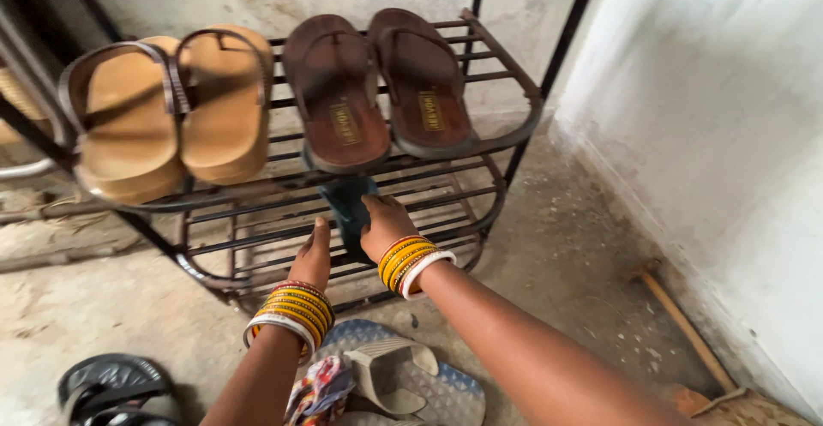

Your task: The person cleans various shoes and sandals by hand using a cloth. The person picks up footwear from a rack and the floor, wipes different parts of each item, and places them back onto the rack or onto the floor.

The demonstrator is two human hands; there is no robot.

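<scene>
My right hand grips a dark teal sandal and holds it at the lower shelf of a black metal shoe rack. My left hand reaches in beside it, fingers straight, touching the sandal's left side or just short of it. Both wrists carry several yellow, red and white bangles. On the shelf above lie a tan pair of sandals at the left and a brown pair of flip-flops at the right.
A grey and blue flip-flop and a patterned cloth lie on the concrete floor under my arms. A black sandal sits at the bottom left. A wooden-handled tool rests along the white wall at the right.
</scene>
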